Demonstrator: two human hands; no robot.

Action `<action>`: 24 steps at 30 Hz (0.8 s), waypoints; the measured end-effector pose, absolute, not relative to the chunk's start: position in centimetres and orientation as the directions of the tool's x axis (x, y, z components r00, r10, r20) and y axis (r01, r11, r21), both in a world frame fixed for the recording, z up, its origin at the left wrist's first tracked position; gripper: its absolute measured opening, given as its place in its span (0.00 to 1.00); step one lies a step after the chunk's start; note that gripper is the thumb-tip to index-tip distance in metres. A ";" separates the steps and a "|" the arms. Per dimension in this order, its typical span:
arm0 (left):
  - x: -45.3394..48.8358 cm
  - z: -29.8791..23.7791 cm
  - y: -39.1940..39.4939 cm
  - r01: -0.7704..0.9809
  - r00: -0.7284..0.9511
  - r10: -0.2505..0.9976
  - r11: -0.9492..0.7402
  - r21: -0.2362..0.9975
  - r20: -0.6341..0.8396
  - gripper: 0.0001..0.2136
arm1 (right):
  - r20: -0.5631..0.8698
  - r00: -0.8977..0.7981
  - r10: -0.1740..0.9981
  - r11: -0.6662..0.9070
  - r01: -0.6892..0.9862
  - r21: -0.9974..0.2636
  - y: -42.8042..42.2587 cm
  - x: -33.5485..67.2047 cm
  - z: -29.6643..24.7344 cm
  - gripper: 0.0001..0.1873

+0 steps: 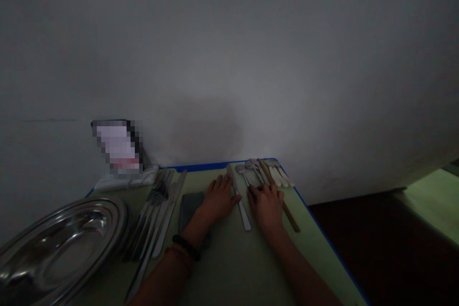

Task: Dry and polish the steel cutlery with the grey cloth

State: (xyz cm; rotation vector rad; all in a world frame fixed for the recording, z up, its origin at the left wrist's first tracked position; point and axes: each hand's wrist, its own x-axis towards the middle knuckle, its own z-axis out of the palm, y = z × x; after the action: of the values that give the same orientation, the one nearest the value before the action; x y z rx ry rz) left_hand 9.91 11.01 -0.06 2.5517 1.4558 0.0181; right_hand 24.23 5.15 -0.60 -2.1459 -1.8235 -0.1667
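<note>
My left hand lies palm down with its fingers stretched out, its thumb beside a metal table knife. The knife points towards the wall. My right hand is bent over the handle of a metal spoon, and its fingers hide most of that handle. More metal spoons lie just to the right, their handles partly under the same hand. Beyond them run brown chopsticks, then several white-handled utensils. A dark grey folded cloth sits left of my left forearm.
Forks and table knives lie in a row at left. Large oval metal dishes fill the near left. A blurred phone-like screen leans on the wall above a white bundle. The table has a blue edge.
</note>
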 end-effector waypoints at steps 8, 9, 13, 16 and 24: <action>9.1 -0.4 10.8 0.835 0.533 0.842 -0.508 0.212 -0.081 0.33 | 0.302 0.219 0.928 -0.180 0.972 -0.152 4.3 24.6 -1.3 0.15; 9.0 -0.5 10.8 0.832 0.537 0.839 -0.512 0.215 -0.080 0.33 | 0.301 0.229 0.926 -0.187 0.969 -0.161 4.3 24.6 -1.3 0.16; 8.8 -0.6 10.7 0.823 0.550 0.831 -0.523 0.223 -0.081 0.33 | 0.268 0.253 0.930 -0.214 0.962 -0.167 4.3 24.6 -1.0 0.17; 8.6 -0.7 10.6 0.819 0.555 0.828 -0.526 0.229 -0.079 0.33 | 0.257 0.249 0.934 -0.215 0.964 -0.154 4.3 24.4 -0.6 0.15; 8.5 -1.0 10.8 0.812 0.561 0.823 -0.526 0.250 -0.089 0.34 | 0.269 0.231 0.935 -0.204 0.971 -0.123 4.3 23.9 -0.6 0.16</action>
State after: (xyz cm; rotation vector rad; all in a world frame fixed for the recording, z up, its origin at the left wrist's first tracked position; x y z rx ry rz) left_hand 8.48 10.78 -1.01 2.5340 1.3584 0.0587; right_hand 23.86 4.31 -0.61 -2.2415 -1.7877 -0.1965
